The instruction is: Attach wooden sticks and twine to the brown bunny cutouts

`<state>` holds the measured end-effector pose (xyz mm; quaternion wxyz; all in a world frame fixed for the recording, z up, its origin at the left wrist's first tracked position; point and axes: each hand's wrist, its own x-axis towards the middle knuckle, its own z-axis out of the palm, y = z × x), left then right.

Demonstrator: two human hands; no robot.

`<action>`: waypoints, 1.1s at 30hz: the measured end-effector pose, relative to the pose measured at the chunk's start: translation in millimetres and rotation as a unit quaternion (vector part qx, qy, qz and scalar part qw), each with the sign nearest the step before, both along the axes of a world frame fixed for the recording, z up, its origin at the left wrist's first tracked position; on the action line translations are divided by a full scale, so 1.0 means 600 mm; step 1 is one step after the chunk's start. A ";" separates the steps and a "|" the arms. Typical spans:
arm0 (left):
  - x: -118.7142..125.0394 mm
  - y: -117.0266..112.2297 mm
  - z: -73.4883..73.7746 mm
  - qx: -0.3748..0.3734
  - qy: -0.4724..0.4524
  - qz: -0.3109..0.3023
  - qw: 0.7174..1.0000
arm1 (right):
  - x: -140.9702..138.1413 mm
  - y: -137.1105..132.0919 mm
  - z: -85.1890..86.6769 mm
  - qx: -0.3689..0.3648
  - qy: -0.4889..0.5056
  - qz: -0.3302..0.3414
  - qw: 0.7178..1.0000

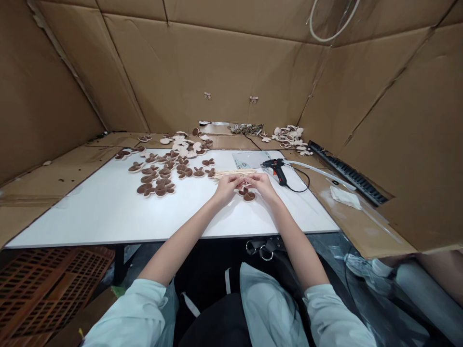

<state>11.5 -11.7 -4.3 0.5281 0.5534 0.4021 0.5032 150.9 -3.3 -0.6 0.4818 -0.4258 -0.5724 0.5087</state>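
Observation:
My left hand (226, 189) and my right hand (261, 187) meet at the middle of the white table (108, 217), fingertips together over a small pale piece (244, 183) too small to make out. A brown rabbit-shaped cutout (248, 194) lies just below my right hand. A bundle of thin wooden sticks (231, 174) lies right behind my fingers. To the right of my right hand rests a black glue gun (278, 170) with its cord. Many more brown cutouts (155, 176) lie spread to the left.
A heap of pale cutouts (287, 137) sits at the back right, with another (183, 146) at the back left. Cardboard (181, 72) lines the walls. A white cloth (345, 197) lies on the right, scissors (259, 249) hang below the table edge, and an orange crate (50, 294) stands at lower left.

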 end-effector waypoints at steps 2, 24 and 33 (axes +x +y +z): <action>0.001 -0.001 0.001 0.030 0.021 0.013 0.999 | 0.000 0.001 0.000 -0.001 0.003 0.002 1.000; -0.006 -0.007 0.007 0.163 0.206 0.065 0.963 | 0.002 -0.005 0.005 0.071 -0.011 0.005 0.997; -0.010 0.001 0.006 0.125 0.191 0.035 0.973 | 0.010 -0.011 0.005 0.100 -0.063 -0.010 0.993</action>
